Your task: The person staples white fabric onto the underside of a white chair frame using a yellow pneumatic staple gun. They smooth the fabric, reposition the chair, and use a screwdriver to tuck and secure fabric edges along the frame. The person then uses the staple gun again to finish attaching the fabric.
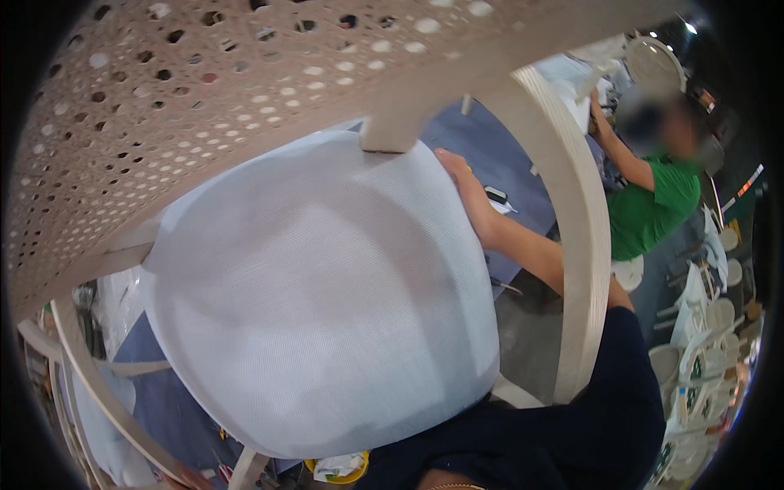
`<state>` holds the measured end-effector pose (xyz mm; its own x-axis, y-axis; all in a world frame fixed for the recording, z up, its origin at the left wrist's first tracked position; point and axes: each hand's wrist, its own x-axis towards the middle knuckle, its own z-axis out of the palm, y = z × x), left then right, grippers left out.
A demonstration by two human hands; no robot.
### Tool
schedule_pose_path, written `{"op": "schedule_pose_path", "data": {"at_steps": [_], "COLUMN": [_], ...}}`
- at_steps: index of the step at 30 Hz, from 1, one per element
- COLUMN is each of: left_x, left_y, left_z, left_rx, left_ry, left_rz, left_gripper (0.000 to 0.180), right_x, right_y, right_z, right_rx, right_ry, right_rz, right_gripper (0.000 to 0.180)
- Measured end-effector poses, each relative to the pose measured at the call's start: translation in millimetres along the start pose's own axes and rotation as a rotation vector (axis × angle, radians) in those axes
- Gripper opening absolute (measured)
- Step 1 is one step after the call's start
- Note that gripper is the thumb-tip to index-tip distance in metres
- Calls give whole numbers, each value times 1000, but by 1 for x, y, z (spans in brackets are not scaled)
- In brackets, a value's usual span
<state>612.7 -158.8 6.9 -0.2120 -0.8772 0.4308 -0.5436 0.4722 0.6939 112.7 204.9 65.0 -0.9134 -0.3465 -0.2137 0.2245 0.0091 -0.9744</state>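
An off-white wooden armchair fills most of the head view, tilted close to me. Its woven cane back [163, 106] spans the top left, and below it lies the pale blue-white padded seat [327, 269]. My right arm passes through the curved right armrest [584, 245]. At the seat's far right side, my right hand [467, 192] grips the edge near a back post, its fingers partly hidden. Low at the left, a small part of my left hand [194, 477] shows beside the curved left armrest [110, 396]; its fingers cannot be made out.
Beneath the chair spreads a blue-grey covered surface [523, 175] with a small black-and-white item [496, 196] on it. A yellow container [359, 469] with white material stands below the seat. At right, a person in a green shirt [657, 204] works near several pale chairs [710, 335].
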Motion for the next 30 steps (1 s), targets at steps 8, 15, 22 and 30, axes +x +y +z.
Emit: {"op": "schedule_pose_path", "data": {"at_steps": [8, 15, 22, 30], "left_x": [31, 36, 21, 27], "left_y": [91, 44, 119, 126], "left_z": [30, 18, 30, 36], "left_rx": [371, 780, 472, 482], "left_ry": [105, 94, 62, 130], "left_rz": [143, 529, 200, 246], "left_gripper": [42, 52, 65, 64], "right_x": [28, 68, 3, -59], "right_y": [-8, -22, 32, 162], "right_z": [-25, -5, -24, -55], "right_rx": [-34, -259, 20, 191], "right_ry": [-168, -157, -181, -99], "right_rz": [-208, -489, -287, 147], "right_gripper": [65, 52, 67, 77]}}
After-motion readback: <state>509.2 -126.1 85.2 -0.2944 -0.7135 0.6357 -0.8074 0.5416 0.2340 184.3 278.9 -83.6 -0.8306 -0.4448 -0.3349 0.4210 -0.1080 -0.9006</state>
